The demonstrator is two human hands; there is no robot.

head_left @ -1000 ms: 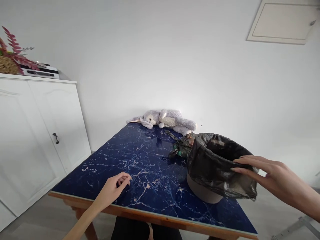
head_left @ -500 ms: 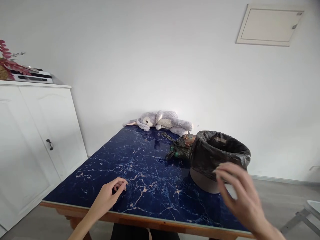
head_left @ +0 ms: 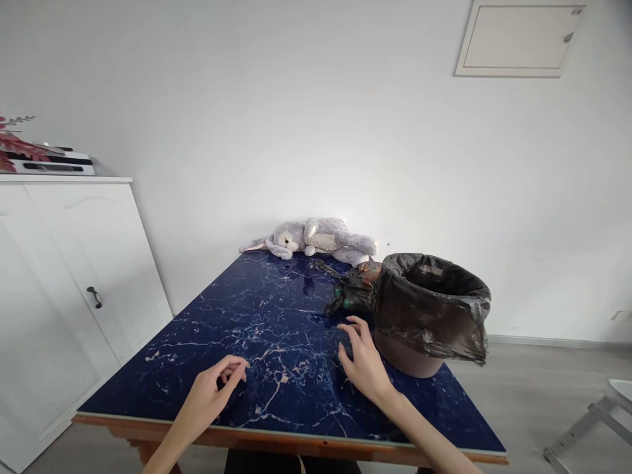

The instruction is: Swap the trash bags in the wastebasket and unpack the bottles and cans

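Observation:
My left hand (head_left: 217,383) rests at the near left of the blue marble-patterned tabletop (head_left: 276,336). Its fingers are curled in with the thumb against them, and nothing shows in them. My right hand (head_left: 364,359) is open and empty, fingers spread, over the table just left of the bin. That brownish bin (head_left: 412,359) stands upright at the right, lined with a black bag (head_left: 429,316) folded over its rim. Beyond my right fingertips lies a knotted black bag of rubbish (head_left: 356,289), touching or close beside the bin; I cannot tell which.
A grey plush rabbit (head_left: 320,238) lies on its side at the table's far end, against the white wall. A white cabinet (head_left: 89,283) stands to the left. On the floor at right is a grey metal frame (head_left: 587,421).
My right hand has swung left and away from in front of the bin, down over the tabletop. My left hand has stayed nearly still. The view has shifted slightly.

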